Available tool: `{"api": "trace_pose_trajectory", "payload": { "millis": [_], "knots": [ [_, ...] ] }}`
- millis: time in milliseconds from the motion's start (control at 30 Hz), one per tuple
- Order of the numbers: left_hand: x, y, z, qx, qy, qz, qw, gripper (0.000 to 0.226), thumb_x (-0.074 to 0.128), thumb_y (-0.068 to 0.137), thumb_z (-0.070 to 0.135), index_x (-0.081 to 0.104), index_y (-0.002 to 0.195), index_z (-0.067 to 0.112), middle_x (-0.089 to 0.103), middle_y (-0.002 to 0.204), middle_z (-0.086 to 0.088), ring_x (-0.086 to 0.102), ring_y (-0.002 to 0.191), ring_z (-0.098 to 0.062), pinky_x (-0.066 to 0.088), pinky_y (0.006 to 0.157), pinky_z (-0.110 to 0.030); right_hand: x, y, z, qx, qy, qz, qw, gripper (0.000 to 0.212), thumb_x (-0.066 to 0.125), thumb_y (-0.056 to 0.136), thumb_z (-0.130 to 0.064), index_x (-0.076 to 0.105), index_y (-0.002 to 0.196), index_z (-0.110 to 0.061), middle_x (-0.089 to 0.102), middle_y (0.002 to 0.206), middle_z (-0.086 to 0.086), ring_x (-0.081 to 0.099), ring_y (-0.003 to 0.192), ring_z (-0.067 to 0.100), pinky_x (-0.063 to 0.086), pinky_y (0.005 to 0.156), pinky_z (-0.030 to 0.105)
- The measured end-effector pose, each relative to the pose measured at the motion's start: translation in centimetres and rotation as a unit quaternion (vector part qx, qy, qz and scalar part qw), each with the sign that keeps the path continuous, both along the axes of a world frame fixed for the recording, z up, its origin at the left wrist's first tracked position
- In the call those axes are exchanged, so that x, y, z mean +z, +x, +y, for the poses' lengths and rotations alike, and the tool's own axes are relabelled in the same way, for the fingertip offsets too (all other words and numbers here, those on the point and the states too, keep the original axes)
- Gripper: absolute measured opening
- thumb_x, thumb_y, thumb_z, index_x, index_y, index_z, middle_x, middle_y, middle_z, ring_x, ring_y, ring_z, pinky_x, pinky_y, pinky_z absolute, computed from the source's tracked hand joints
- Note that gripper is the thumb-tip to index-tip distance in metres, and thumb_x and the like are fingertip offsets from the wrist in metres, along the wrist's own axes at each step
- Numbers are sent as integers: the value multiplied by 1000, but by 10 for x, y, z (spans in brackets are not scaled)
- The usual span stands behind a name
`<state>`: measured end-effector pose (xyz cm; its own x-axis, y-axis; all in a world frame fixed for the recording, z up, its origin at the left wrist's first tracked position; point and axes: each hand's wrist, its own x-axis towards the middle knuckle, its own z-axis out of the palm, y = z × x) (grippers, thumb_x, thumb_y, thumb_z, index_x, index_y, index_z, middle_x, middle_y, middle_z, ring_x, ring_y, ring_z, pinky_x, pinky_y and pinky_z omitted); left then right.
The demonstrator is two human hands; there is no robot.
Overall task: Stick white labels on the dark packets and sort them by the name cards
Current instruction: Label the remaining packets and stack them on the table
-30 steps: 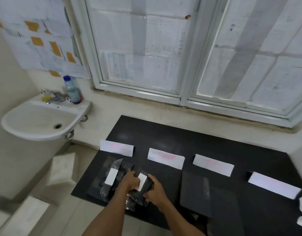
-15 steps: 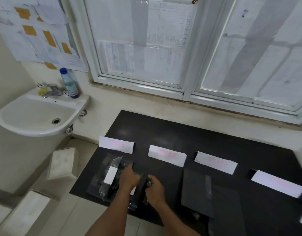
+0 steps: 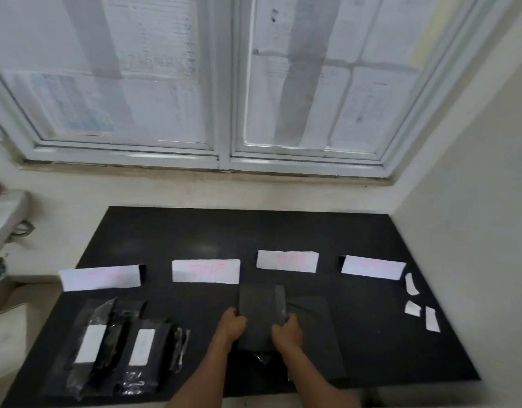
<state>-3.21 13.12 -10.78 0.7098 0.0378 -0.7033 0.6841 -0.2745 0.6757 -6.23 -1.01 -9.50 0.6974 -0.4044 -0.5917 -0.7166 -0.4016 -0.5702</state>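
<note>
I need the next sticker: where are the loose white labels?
In the head view, the loose white labels lie at the right end of the black table, beside and just below the rightmost name card.

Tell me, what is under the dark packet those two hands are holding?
Under the dark packet, gripped by the left hand and right hand, another flat dark sheet sticks out to the right on the black table. Whatever lies directly beneath is covered.
</note>
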Motion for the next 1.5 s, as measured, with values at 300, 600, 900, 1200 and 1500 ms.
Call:
{"api": "trace_pose_trajectory", "payload": {
  "millis": [300,600,900,1200,1500],
  "knots": [
    [12,14,-23,154,-104,4,983,35,38,73,-20,65,94,-12,65,94,-26,59,82,-33,52,74,-43,-1,-2,-29,-74,76,-97,990,55,64,77,5,54,130,-6,63,125,13,59,116,26,46,100,31],
    [43,38,-168,98,-166,-19,981,23,52,86,-6,58,95,14,63,96,-12,60,87,-29,51,68,-35,39,-3,-168,-157,46,-187,969,49,69,83,-8,54,129,-11,67,115,10,63,105,22,47,93,29],
    [31,44,-331,33,-181,2,983,24,53,84,-9,60,93,12,65,92,-15,61,81,-29,51,65,-33,23,-23,-350,-229,-60,-123,964,28,60,89,-14,64,116,-8,68,115,11,62,109,28,44,94,29],
    [13,58,-421,37,-163,21,986,25,53,80,-7,62,90,14,66,92,-16,61,81,-30,49,68,-34,-23,-7,-455,-275,-64,-22,959,37,58,88,-13,61,123,-4,61,128,15,56,119,30,43,97,29],
    [7,69,-426,62,-165,57,983,30,51,71,-4,64,94,11,66,107,-24,60,93,-35,48,86,-43,-52,13,-468,-318,-51,-4,947,41,69,83,-16,60,120,-1,61,125,18,58,117,33,44,98,35]
  ]
}}
